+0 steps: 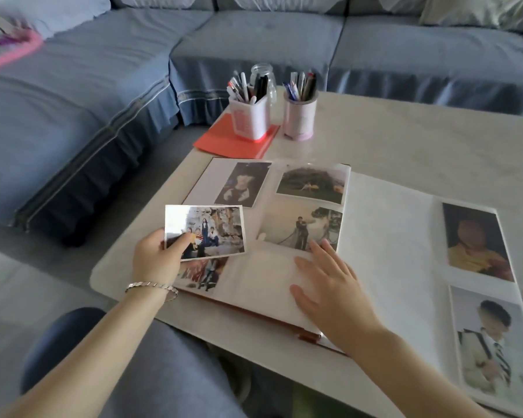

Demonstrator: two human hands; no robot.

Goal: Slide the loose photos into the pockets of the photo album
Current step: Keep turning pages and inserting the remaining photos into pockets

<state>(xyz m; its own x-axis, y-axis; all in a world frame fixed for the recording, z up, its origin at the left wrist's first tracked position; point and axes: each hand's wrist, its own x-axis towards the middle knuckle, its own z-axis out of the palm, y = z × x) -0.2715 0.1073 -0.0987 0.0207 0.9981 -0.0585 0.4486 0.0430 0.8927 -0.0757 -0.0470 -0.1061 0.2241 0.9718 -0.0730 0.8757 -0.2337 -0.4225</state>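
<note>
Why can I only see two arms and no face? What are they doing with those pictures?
The camera sits on the person's head and looks down, so you see only their arms. There is no machine. The left hand pinches one loose photo above an open photo album on a pale table. The right hand lies flat on a page, fingers straight. Other photos already sit in the album. Behind it stand a square pen pot on a red folder, a round pen pot, then a blue sofa.

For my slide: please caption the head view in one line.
Left hand holds a loose photo over the open photo album; right hand rests on it.
</note>
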